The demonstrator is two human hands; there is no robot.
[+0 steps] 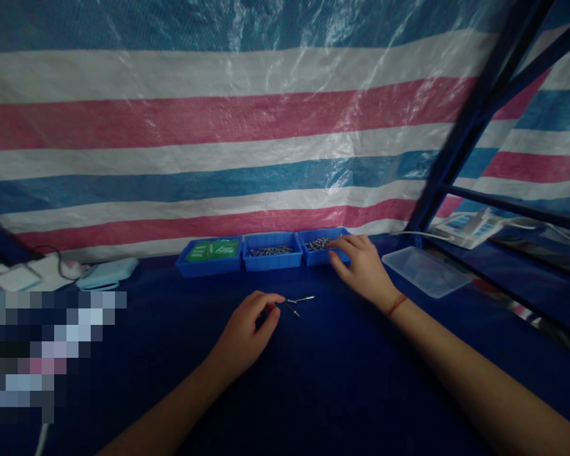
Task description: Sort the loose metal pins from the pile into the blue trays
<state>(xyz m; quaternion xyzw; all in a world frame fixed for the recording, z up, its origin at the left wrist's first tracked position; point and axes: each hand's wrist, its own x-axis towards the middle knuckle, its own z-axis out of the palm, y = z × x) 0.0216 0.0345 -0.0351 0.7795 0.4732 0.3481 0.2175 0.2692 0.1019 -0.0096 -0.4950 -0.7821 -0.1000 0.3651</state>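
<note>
Two thin metal pins that look like blind rivets lie on the dark blue tabletop. My left hand rests beside them, its index fingertip at their near ends and the thumb curved a little apart. At the right blue bin, my right hand reaches over the rim, fingers bent toward the loose metal pins inside. Its thumb hangs at the bin's front, apart from the fingers. Whether a pin is between those fingertips is too small to make out.
The middle blue bin holds more metal pins; the left blue bin has green packets. A clear plastic lid lies right. A light-blue case and power strips sit at the sides. Striped sheeting hangs behind.
</note>
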